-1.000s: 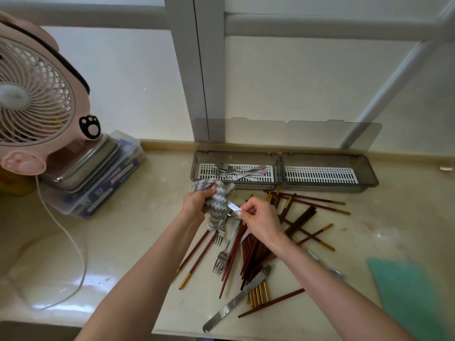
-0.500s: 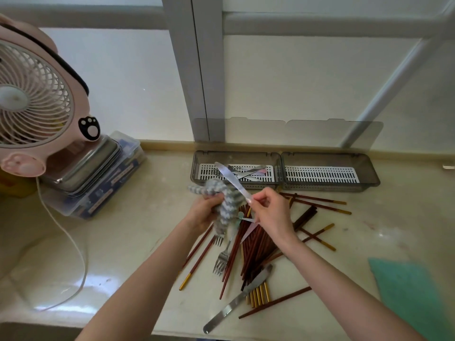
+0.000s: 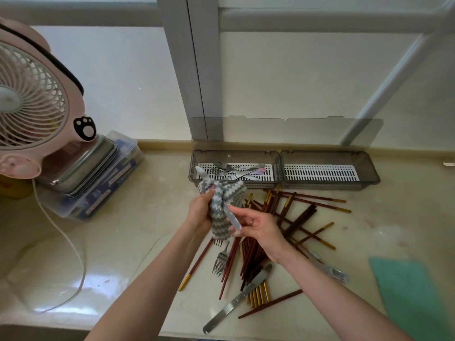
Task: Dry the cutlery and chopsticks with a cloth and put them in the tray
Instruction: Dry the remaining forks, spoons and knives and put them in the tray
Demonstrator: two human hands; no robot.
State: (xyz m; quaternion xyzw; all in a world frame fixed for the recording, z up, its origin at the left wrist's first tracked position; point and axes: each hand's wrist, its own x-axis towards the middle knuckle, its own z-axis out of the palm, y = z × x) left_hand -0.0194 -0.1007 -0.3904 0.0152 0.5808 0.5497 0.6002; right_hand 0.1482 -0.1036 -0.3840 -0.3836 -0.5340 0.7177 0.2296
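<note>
Cutlery (image 3: 230, 169): few pieces in the tray (image 3: 327, 185), most left.
Left hand (image 3: 199, 214) grips striped cloth (image 3: 219, 226) round a knife (image 3: 234, 220), right hand (image 3: 259, 230) pinches its handle; chopsticks (image 3: 250, 257) (none dried, I judge) heaped at five o'clock.

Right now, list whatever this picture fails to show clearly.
Head view:
- Table knife: its middle is wrapped in the striped cloth that the left hand grips. The right hand pinches its near end.
- Chopsticks: part of the pile lies under the right wrist.
- Fan: cut off by the left edge.
- Green cloth: cut off at the bottom right corner.
- Pinkish item in the tray: under cutlery, too small to name.
</note>
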